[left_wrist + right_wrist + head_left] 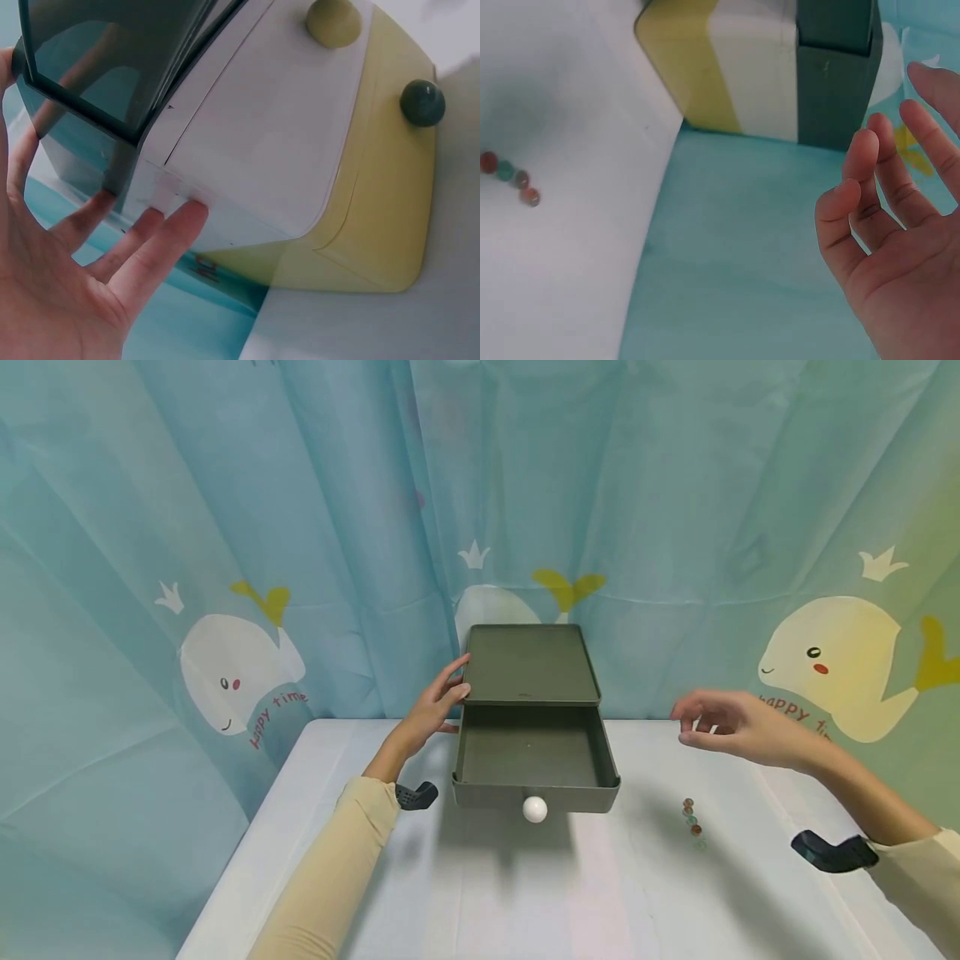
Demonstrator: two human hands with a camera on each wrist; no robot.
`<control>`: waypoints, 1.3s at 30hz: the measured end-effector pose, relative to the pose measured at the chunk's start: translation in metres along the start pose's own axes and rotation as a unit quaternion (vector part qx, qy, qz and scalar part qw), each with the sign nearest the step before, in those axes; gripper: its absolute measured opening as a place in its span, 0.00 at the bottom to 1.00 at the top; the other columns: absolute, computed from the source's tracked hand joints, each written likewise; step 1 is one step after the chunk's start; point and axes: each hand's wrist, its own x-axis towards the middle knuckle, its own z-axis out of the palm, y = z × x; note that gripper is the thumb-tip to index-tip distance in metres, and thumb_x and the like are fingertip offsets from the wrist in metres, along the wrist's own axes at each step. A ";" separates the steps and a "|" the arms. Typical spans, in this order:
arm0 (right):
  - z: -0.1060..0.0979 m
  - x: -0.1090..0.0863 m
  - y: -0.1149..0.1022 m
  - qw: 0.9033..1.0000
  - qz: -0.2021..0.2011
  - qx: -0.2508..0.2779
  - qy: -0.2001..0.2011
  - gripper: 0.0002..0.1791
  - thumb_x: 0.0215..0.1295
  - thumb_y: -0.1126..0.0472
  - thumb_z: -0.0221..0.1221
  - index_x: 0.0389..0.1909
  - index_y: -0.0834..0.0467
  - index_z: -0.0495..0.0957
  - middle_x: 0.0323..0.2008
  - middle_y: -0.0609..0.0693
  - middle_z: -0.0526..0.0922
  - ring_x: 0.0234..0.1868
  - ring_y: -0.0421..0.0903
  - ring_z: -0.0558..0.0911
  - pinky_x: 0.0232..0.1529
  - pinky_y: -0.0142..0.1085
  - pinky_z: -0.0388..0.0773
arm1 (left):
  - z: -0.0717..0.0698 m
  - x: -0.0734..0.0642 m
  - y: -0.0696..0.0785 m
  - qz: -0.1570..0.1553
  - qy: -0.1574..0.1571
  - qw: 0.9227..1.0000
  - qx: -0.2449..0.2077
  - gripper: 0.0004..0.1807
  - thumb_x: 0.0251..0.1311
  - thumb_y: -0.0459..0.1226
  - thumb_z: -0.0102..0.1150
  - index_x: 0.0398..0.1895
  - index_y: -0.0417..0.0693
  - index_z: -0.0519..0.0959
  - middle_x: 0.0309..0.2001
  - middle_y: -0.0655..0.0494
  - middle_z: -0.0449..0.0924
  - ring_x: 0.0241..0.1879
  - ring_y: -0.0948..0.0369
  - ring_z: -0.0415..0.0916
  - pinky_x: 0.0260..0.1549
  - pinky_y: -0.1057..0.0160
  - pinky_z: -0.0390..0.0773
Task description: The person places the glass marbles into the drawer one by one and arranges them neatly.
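A small drawer cabinet (532, 664) stands at the back of the table, its dark green top drawer (534, 760) pulled out, with bare floor inside and a white knob (535, 810) on its front. Below it in the left wrist view are a whitish drawer (262, 127) and a yellow drawer (382, 195), both pushed in. My left hand (429, 714) touches the cabinet's left side with spread fingers. My right hand (738, 727) hovers right of the cabinet, fingers loosely bent, holding nothing. Beneath it lies a short row of brown and green beads (696, 830).
A white-covered table (600, 902) bears the cabinet and beads. Close behind hangs a blue-green curtain (360, 485) printed with whales. A dark device (832, 852) sits at the right wrist and another dark device (417, 796) at the left.
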 end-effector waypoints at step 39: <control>0.039 -0.050 0.093 0.995 0.095 0.042 -0.003 0.19 0.68 0.63 0.67 0.59 0.55 0.78 0.43 0.62 0.83 0.34 0.50 0.85 0.28 0.38 0.80 | 0.000 0.001 0.000 0.006 0.003 1.000 -0.001 0.33 0.75 0.53 0.49 0.81 0.79 0.54 0.79 0.48 0.53 0.72 0.44 0.62 0.53 0.34 0.77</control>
